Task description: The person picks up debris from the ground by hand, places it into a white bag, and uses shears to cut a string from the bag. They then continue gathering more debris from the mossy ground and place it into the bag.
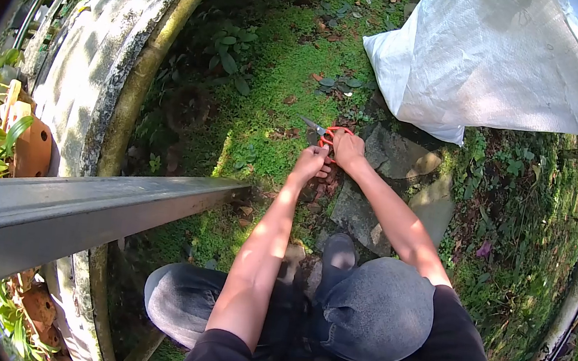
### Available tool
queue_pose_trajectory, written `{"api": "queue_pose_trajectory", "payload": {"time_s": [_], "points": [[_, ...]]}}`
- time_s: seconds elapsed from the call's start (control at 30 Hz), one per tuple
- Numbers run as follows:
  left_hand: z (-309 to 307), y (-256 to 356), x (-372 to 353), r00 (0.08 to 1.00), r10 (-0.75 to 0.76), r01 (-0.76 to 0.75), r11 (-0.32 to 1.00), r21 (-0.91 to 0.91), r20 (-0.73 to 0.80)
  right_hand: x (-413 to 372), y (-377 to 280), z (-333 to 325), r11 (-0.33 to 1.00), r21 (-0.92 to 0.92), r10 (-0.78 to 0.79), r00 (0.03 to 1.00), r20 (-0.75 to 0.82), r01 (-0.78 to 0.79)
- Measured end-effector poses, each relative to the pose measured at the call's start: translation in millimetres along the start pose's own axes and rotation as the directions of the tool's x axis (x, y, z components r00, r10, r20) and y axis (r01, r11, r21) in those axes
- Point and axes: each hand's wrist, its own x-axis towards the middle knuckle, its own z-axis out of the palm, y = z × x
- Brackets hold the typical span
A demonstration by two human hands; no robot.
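Observation:
Scissors with orange-red handles [325, 140] are in my right hand [347, 150], whose fingers are wrapped round the handle loops. Their grey blades [312, 125] point up and to the left over the mossy ground. Close beside the handles, my left hand [312, 163] is closed with its fingertips pressed together. Whatever it pinches, if anything, is too small to make out. Below both hands lie dry brown leaves [320, 188] and low green plants.
A large white woven sack [491, 61] lies at the upper right. Flat stones [397, 153] are set in the ground beside my right hand. A grey metal post [105, 205] rises on the left, near a corrugated, weathered sheet [96, 48]. My knees [381, 311] are bent below my arms.

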Motion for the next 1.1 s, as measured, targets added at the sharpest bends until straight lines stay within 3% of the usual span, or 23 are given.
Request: {"api": "queue_pose_trajectory", "payload": {"time_s": [0.13,0.23,0.33,0.37,0.5,0.7,0.8,0.83,0.93,1.1], "points": [[4.8,13.3,-2.5,1.000,-0.010,0.010,0.999,-0.053,-0.001,-22.5,5.2,-16.5,0.995,0.103,0.004,1.000,-0.031,-0.001],[12.0,30.1,-10.8,0.995,-0.037,0.036,0.999,-0.020,-0.096,-45.2,7.8,-44.6,0.966,0.243,0.089,0.996,0.019,-0.090],[20.2,41.0,-16.6,0.992,0.091,-0.094,0.995,0.029,0.082,-63.2,5.6,-59.8,0.932,0.315,0.167,0.984,0.065,-0.179],[25.0,40.2,-13.3,0.965,0.189,-0.185,0.982,-0.041,0.179,-67.0,6.7,-56.4,0.927,0.331,0.168,0.984,0.050,-0.175],[38.0,47.5,-9.0,0.928,0.095,-0.017,0.977,-0.214,0.360,-80.7,12.8,-55.5,0.887,0.442,0.154,0.988,-0.013,-0.132],[50.3,52.9,-21.5,0.948,0.019,0.002,0.998,-0.066,0.318,-96.2,27.4,-61.0,0.842,0.536,0.113,0.992,-0.062,-0.063],[54.4,46.7,-14.9,0.959,0.072,-0.114,0.984,0.139,0.276,-100.1,28.6,-54.6,0.822,0.569,0.110,0.985,-0.130,-0.016],[57.0,47.2,-17.3,0.956,-0.002,-0.034,0.993,0.115,0.295,-100.0,28.1,-52.5,0.816,0.578,0.108,0.982,-0.158,0.003],[64.5,46.7,-21.7,0.973,0.012,-0.041,0.992,0.120,0.229,-100.1,27.3,-48.0,0.839,0.543,0.102,0.970,-0.220,0.035],[65.0,45.3,-21.1,0.978,0.058,-0.085,0.988,0.130,0.199,-98.6,29.2,-51.0,0.809,0.587,0.094,0.984,-0.150,0.013]]}}
